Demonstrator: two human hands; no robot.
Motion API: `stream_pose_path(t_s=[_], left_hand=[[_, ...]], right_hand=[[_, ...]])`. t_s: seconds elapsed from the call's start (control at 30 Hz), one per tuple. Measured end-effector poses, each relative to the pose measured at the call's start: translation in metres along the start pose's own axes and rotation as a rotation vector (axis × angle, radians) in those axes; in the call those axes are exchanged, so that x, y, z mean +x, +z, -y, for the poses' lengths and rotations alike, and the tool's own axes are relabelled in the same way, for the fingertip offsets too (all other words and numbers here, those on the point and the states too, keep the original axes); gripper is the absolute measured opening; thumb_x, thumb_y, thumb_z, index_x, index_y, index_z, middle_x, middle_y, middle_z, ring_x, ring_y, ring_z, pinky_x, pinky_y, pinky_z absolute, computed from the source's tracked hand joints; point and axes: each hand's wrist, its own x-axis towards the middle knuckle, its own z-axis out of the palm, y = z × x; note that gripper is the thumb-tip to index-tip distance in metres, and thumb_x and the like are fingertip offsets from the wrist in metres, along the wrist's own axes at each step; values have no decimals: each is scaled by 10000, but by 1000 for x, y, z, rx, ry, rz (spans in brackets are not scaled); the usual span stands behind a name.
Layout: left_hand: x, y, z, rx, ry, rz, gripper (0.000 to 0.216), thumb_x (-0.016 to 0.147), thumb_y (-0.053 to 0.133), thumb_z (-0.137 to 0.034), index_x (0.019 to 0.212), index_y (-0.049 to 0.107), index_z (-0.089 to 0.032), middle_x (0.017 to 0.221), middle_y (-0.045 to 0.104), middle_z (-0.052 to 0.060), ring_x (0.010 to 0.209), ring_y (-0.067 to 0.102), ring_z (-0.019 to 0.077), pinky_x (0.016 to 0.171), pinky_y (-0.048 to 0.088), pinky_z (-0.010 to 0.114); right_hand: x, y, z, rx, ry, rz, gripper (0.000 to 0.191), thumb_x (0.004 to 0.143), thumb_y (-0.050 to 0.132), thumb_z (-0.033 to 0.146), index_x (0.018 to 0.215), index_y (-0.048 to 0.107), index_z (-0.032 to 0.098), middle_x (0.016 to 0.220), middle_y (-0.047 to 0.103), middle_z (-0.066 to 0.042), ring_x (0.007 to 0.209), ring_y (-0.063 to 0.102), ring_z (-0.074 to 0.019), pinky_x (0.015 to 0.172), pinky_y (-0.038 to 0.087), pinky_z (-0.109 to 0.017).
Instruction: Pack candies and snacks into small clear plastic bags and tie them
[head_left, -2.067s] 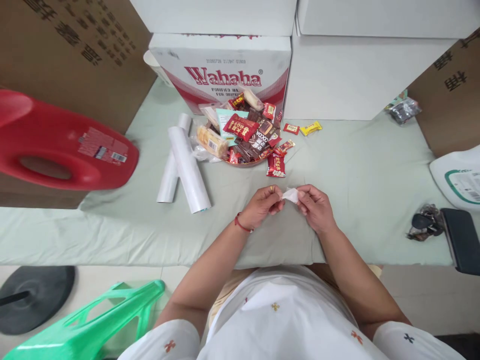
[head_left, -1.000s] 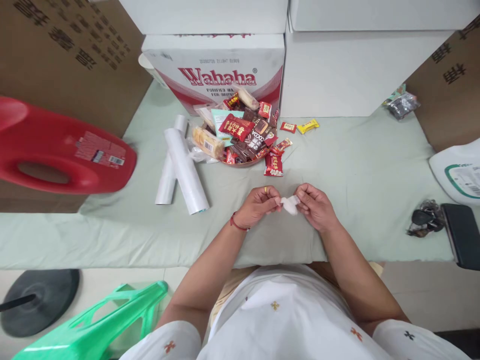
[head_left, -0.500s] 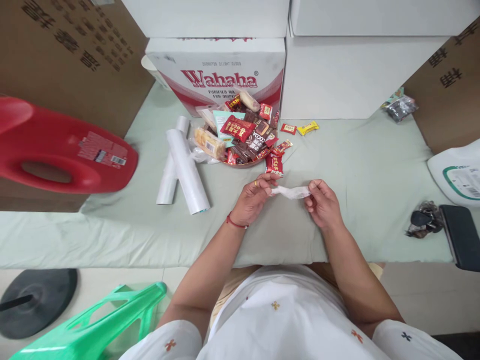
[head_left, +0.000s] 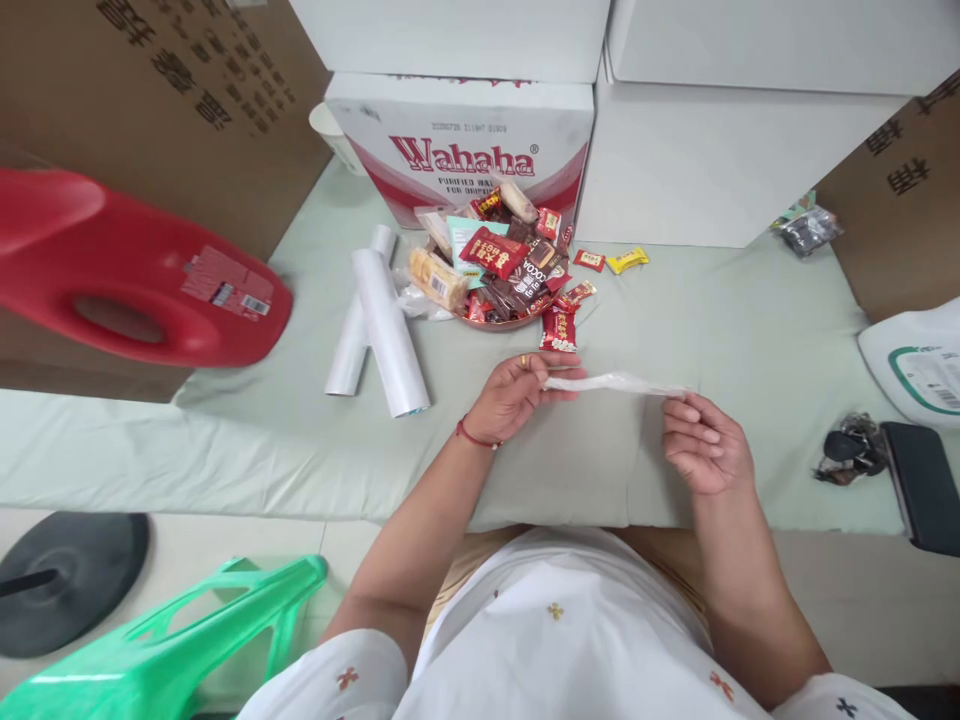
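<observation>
A thin strip of whitish, translucent plastic film (head_left: 611,382) is stretched between my two hands above the cloth-covered table. My left hand (head_left: 517,393) pinches its left end between thumb and forefinger, with the other fingers partly extended. At the other end, my right hand (head_left: 707,440) grips the strip with its fingers curled. Just beyond my left hand lies a red snack packet (head_left: 559,328). Behind it a round dish (head_left: 504,324) is heaped with wrapped snacks, among them a red packet (head_left: 493,252) and a brown cocoa packet (head_left: 531,280).
Two white rolls (head_left: 394,340) lie crossed left of the dish. A red jug (head_left: 150,270) stands at the left. White cartons (head_left: 469,125) line the back. Keys (head_left: 851,448), a black phone (head_left: 921,485) and a white bottle (head_left: 915,360) are at the right. A green stool (head_left: 187,630) stands below.
My right hand has moved right, away from my left, and the film between them is now longer and thinner. My left hand keeps its pinch. The view has shifted slightly.
</observation>
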Motion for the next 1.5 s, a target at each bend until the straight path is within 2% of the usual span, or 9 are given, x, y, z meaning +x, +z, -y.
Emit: stream_pose_path(t_s=[0.17, 0.3, 0.43, 0.63, 0.83, 1.03, 1.3, 1.4, 1.5], left_hand=[[-1, -2, 3, -9, -83, 50, 331, 841, 814, -347, 751, 575, -137, 1237, 746, 159, 1042, 762, 289, 820, 633, 380], [0, -1, 5, -34, -109, 29, 355, 843, 812, -364, 747, 556, -138, 1227, 753, 163, 1008, 775, 300, 797, 625, 377], [0, 0, 6, -38, -107, -3, 361, 825, 831, -384, 781, 564, -144, 1234, 752, 166, 1024, 773, 292, 818, 600, 347], [-1, 3, 1, -31, 8, -38, 320, 819, 838, -331, 735, 596, -139, 1273, 722, 147, 1161, 711, 267, 934, 585, 369], [-2, 3, 1, 80, 161, -37, 344, 786, 849, -305, 652, 577, -143, 1318, 658, 118, 1243, 643, 272, 1032, 538, 439], [-1, -7, 11, 476, 208, 173, 322, 744, 828, -262, 652, 533, -172, 1225, 658, 117, 1139, 628, 255, 1073, 464, 457], [-4, 9, 22, 179, 224, 172, 614, 763, 779, -691, 1131, 573, -244, 1341, 584, 113, 1116, 654, 239, 982, 498, 394], [-7, 16, 26, 362, 121, 187, 603, 719, 844, -646, 1058, 629, -195, 1007, 668, 56, 822, 639, 148, 763, 494, 281], [-10, 18, 25, 527, 21, 68, 488, 859, 726, -620, 765, 628, -152, 630, 560, -27, 542, 455, 65, 553, 354, 225]], right_hand=[[-3, 11, -18, -391, -461, -204, 248, 885, 749, 375, 1006, 606, 213, 950, 670, -16, 508, 455, -30, 381, 417, -108], [-2, 23, -43, -1170, -940, -200, 542, 756, 879, 427, 1197, 604, 274, 1272, 614, -92, 1057, 640, -219, 866, 612, -397], [5, 25, -68, -1578, -902, -30, 826, 746, 877, 491, 1448, 506, 263, 1427, 566, -157, 1355, 514, -336, 1137, 437, -582], [4, 30, -78, -1132, -430, -137, 435, 839, 797, 371, 1248, 668, 300, 893, 712, -4, 774, 670, -175, 758, 586, -322], [-6, 32, -36, -428, 24, -161, 343, 724, 881, 317, 994, 694, 216, 648, 562, 72, 391, 279, -4, 300, 234, -85], [-12, 32, -8, -205, 30, -78, 165, 812, 781, 241, 932, 673, 208, 601, 448, 106, 363, 116, 23, 267, 132, -16], [-2, 57, -15, -404, 255, -111, 332, 724, 878, 250, 1008, 738, 149, 619, 610, 28, 359, 312, 11, 278, 271, -47], [5, 64, -20, -357, 194, -136, 391, 701, 887, 267, 1043, 750, 138, 744, 703, -38, 431, 406, -3, 323, 338, -45], [5, 66, -20, -310, -46, -130, 384, 778, 817, 411, 1069, 747, 171, 1009, 752, -109, 554, 501, -46, 361, 406, -81]])
